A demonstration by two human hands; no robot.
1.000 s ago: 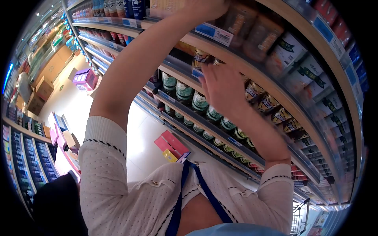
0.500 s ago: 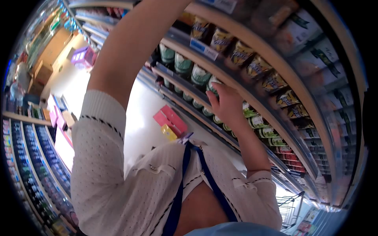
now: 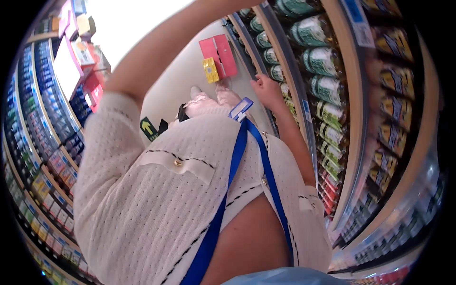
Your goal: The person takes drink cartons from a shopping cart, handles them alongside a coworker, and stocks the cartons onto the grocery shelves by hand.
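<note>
My right hand (image 3: pixel 269 90) is beside the edge of a lower shelf, its fingers curled in. Whatever it may hold is hidden. Close to it on the shelves stand rows of bottles with green-and-white labels (image 3: pixel 321 61) and others with lime-green labels (image 3: pixel 331 135). My left forearm (image 3: pixel 164 45) reaches up across the view toward the shelving, and the left hand itself is cut off beyond the top edge. A blue lanyard with a badge (image 3: pixel 241 108) hangs down my front.
Yellow-and-dark packs (image 3: pixel 395 80) line a higher shelf at right. On the floor ahead lie a pink box (image 3: pixel 225 52) and a yellow pack (image 3: pixel 210 70). Shelves of small goods (image 3: pixel 52 114) run along the left. A green arrow sign (image 3: pixel 148 128) is on the floor.
My view has tipped down and turned, so the floor boxes sit higher in it. The right hand has gone from spread thumb and finger to curled fingers. My left hand stays out of sight.
</note>
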